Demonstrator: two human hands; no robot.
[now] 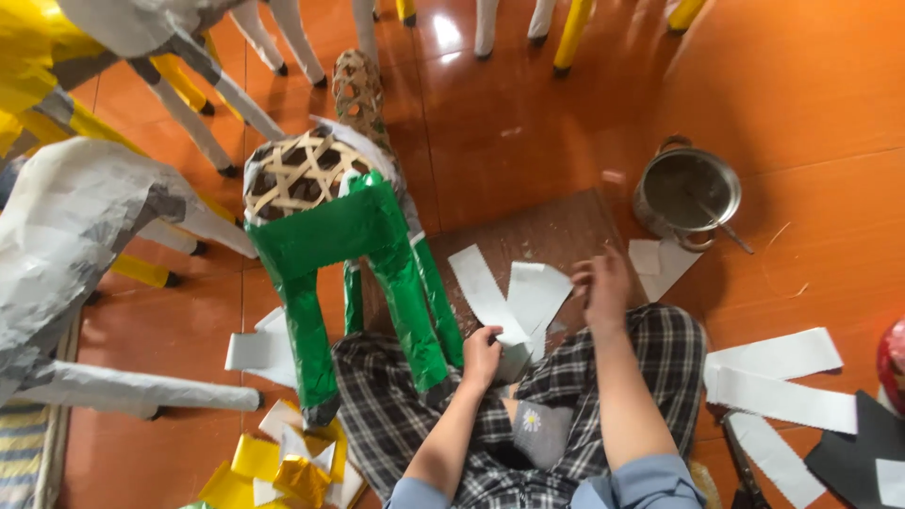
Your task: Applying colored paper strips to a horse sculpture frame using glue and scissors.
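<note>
A woven bamboo animal frame (300, 172) stands in front of me, its hind part and legs wrapped in shiny green paper (351, 247). My left hand (482, 356) pinches the lower corner of a white paper strip (514, 299) lying over my checked-trouser knee. My right hand (600, 286) hovers blurred above the brown board (547, 231), fingers curled; whether it holds anything is unclear.
A steel pot (686, 193) with a stick in it sits on the orange tile floor. More white strips (781, 377) lie at right, yellow foil scraps (283, 467) at bottom left. Grey and yellow paper-covered animal figures (71, 221) crowd the left and back.
</note>
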